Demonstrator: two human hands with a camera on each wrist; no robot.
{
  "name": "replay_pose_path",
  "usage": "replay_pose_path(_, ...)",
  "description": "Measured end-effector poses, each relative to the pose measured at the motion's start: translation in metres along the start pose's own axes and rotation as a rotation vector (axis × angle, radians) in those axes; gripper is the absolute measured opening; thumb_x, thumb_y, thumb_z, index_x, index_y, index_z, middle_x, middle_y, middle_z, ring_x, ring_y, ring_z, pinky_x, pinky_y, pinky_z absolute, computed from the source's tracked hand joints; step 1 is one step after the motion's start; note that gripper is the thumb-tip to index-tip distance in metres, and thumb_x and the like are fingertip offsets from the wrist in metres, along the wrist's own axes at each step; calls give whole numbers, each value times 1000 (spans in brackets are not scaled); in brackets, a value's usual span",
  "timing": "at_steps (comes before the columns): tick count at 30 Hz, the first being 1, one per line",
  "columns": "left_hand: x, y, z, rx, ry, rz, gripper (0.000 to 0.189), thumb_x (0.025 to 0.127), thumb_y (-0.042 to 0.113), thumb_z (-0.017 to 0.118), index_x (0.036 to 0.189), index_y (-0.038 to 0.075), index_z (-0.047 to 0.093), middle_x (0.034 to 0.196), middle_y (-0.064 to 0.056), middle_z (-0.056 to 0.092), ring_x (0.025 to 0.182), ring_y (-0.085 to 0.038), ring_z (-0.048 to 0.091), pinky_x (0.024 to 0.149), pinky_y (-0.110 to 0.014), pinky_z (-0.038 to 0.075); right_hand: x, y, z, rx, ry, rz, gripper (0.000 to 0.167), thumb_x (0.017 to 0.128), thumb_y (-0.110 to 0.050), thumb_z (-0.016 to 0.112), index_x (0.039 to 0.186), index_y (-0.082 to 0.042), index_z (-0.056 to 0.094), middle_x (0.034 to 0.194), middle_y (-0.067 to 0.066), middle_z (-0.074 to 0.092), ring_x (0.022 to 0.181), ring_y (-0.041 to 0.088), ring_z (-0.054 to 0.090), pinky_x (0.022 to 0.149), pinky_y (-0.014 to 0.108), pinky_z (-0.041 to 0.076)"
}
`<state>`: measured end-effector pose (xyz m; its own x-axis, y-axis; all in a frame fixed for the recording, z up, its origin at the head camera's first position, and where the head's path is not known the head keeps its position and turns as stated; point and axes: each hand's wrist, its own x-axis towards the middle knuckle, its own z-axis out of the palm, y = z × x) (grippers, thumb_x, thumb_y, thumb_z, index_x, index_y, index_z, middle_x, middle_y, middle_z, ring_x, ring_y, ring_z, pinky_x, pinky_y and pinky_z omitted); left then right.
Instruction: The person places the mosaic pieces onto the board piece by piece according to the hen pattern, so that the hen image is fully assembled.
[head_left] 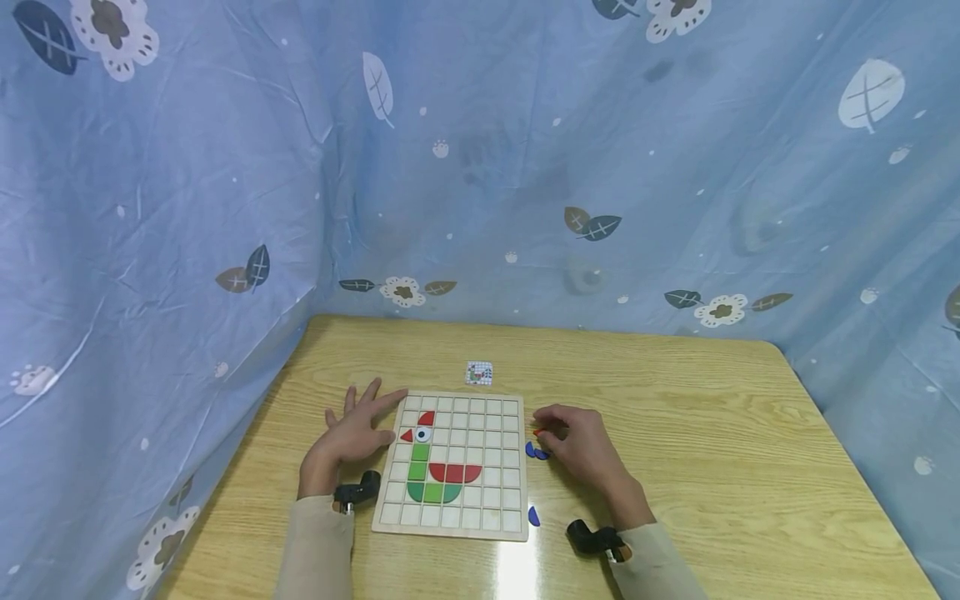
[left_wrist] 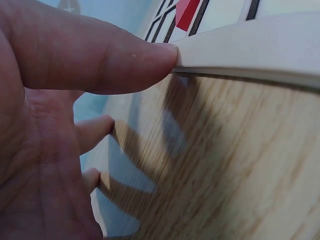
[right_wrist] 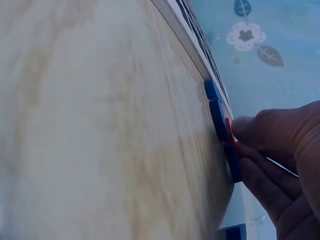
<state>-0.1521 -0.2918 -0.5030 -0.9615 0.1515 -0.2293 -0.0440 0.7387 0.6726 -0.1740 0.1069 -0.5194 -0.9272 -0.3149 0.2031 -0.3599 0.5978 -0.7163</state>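
Observation:
A wooden grid board [head_left: 505,523] lies on the table, with colored pieces in its squares forming a bird-like figure. They include a round eye piece [head_left: 423,434], a light green square [head_left: 420,452], a small red triangle [head_left: 407,435] and a red square [head_left: 454,473] between two red quarter-circles. With fingers spread, my left hand [head_left: 357,431] touches the board's left edge; its thumb [left_wrist: 125,57] presses against the side. Just right of the board, my right hand [head_left: 583,442] pinches a small red piece [right_wrist: 228,130] between thumb and fingers, which partly hide its shape. Blue curved pieces [head_left: 530,450] lie right beside those fingers.
Behind the board lies a small picture card [head_left: 479,372] with a printed grid pattern. Another blue piece [head_left: 533,516] rests near the board's lower right corner. A blue patterned cloth [head_left: 510,183] hangs around the wooden table [head_left: 675,400].

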Motion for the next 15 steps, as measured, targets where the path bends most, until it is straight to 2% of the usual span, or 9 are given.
replay_pose_path(4, 0, 1, -1, 0, 3, 4, 75, 98, 9, 70, 168, 20, 47, 183, -27, 3, 163, -61, -19, 113, -90, -21, -1, 1, 0, 2, 2, -9, 27, 87, 3, 86, 112, -7, 83, 102, 2, 84, 92, 14, 78, 84, 33, 66)
replay_pose_path(10, -1, 1, -1, -2, -2, 1, 75, 98, 10, 70, 168, 21, 46, 183, -27, 3, 163, -61, -19, 113, -89, -22, -2, 3, 2, 21, 5, -51, 29, 86, 11, 81, 111, -4, 82, 104, 7, 83, 91, 19, 79, 79, 31, 66)
replay_pose_path(15, -1, 1, -1, 3, -1, 2, 75, 98, 10, 70, 168, 21, 47, 183, -27, 3, 163, -61, -19, 113, -90, -21, -3, 0, 1, 33, 21, -69, 29, 86, 11, 80, 111, -2, 82, 105, 9, 84, 93, 20, 80, 81, 31, 66)
